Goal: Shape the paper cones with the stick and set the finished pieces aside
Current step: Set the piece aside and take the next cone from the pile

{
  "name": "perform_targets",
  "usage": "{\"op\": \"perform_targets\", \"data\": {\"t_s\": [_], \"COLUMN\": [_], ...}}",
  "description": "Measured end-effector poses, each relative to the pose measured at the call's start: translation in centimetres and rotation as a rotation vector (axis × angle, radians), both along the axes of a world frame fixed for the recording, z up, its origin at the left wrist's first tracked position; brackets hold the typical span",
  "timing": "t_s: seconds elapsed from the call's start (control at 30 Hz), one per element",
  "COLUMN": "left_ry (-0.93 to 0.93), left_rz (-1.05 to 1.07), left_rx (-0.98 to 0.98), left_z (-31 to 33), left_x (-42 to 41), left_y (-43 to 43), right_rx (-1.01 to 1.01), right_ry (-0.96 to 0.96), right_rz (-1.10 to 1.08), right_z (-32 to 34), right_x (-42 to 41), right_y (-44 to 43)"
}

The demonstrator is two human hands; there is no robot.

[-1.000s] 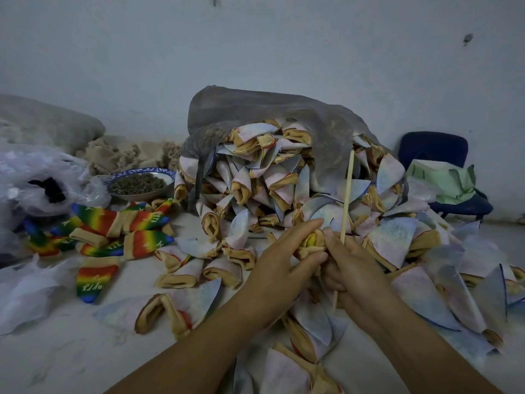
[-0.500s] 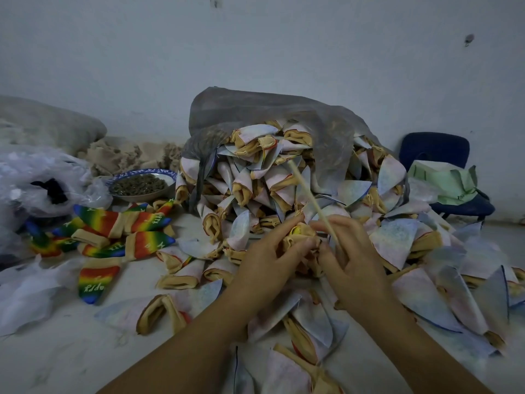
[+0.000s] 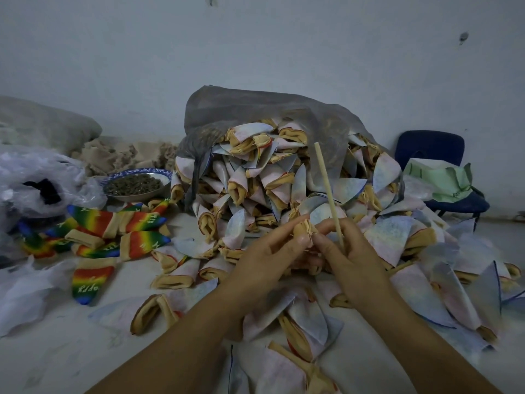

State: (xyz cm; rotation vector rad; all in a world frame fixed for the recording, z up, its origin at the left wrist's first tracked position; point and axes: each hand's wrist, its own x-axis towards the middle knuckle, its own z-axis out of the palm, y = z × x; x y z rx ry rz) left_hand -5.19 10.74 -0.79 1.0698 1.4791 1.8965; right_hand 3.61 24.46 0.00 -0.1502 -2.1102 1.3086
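so your left hand [image 3: 264, 261] has its grip pinched on a tan cone [image 3: 302, 229] right in front of the big pile [image 3: 267, 177], and your right hand [image 3: 353, 270] has its grip curled round the stick [image 3: 326, 191], which pokes up tilting left, just beside that cone

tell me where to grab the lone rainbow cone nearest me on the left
Probably pinch the tan cuff end of the rainbow cone, from above: it lies flat, point toward the person, and the cuff is wider and thicker than the tip.
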Motion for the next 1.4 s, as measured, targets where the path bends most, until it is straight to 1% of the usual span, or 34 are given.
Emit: {"op": "perform_targets", "data": {"t_s": [0.07, 0.2, 0.27, 0.43, 0.53, 0.6, 0.7, 0.77, 0.87, 0.9, 0.93, 0.97, 1.03, 1.07, 1.1, 1.17, 1.23, 1.3, 1.4], "left_ry": [0.058, 0.339, 0.376, 0.258, 0.318, 0.358, 0.348, 0.358, 0.360, 0.332, 0.305, 0.294, 0.317, 0.336, 0.354, 0.375, 0.342, 0.273, 0.103], "left_rz": [0.042, 0.227, 0.261, 0.126, 0.196, 0.249, 0.286, 0.301, 0.345, 0.355, 0.359, 0.361, 0.361, 0.354, 0.344, 0.327, 0.320, 0.301, 0.168], "left_rx": [-0.009, -0.056, -0.053, -0.078, -0.110, -0.111, -0.086, -0.085, -0.108, -0.112, -0.111, -0.106, -0.110, -0.123, -0.139, -0.170, -0.178, -0.188, -0.186], "left_z": [0.1, 0.5, 0.7, 0.7, 0.4, 0.3, 0.2, 0.3, -0.1, -0.2, -0.2, -0.1, -0.1, -0.2, -0.1, -0.3, -0.4, -0.2, 0.5], "left_x": [-0.1, -0.3, -0.4, -0.7, -0.6, -0.4, -0.2, 0.0, 0.0, -0.1, -0.2, -0.3, -0.5, -0.5, -0.5, -0.3, -0.4, -0.5, -0.2], "left_y": [-0.1, 0.0, 0.0, -0.3, -0.2, -0.1, -0.1, 0.0, 0.3, 0.4, 0.4, 0.4, 0.3, 0.3, 0.3, 0.3, 0.3, 0.3, 0.2], "right_rx": [0.016, 0.009, 0.007, -0.028, -0.052, -0.033, 0.017, 0.118, 0.398, 0.453, 0.455, 0.377, 0.101, -0.005, -0.045, -0.014, 0.051, 0.134, 0.293], "right_ry": [-0.001, -0.012, -0.016, -0.013, 0.006, 0.019, 0.028, 0.040, 0.036, 0.030, 0.038, 0.050, 0.042, 0.024, 0.009, -0.009, -0.017, -0.017, -0.011], "right_rz": [-0.001, 0.002, 0.008, 0.037, 0.048, 0.041, 0.008, -0.046, -0.119, -0.128, -0.117, -0.084, 0.004, 0.044, 0.064, 0.078, 0.050, 0.026, -0.078], "right_z": [0.0, 0.1, 0.0, 0.1, 0.2, 0.3, 0.3, 0.3, -0.1, -0.2, -0.3, -0.3, 0.0, 0.1, 0.1, 0.0, -0.2, -0.4, -0.6], "right_x": [0.2, 0.2, 0.2, 0.4, 0.3, 0.3, 0.3, 0.4, 0.3, 0.3, 0.2, 0.2, 0.1, 0.2, 0.2, 0.2, 0.1, 0.0, 0.2], "right_y": [0.0, 0.0, -0.1, -0.2, -0.1, 0.0, 0.0, -0.1, -0.4, -0.8, -1.1, -1.4, -1.6, -1.6, -1.4, -1.0, -0.9, -0.4, 0.4]}}
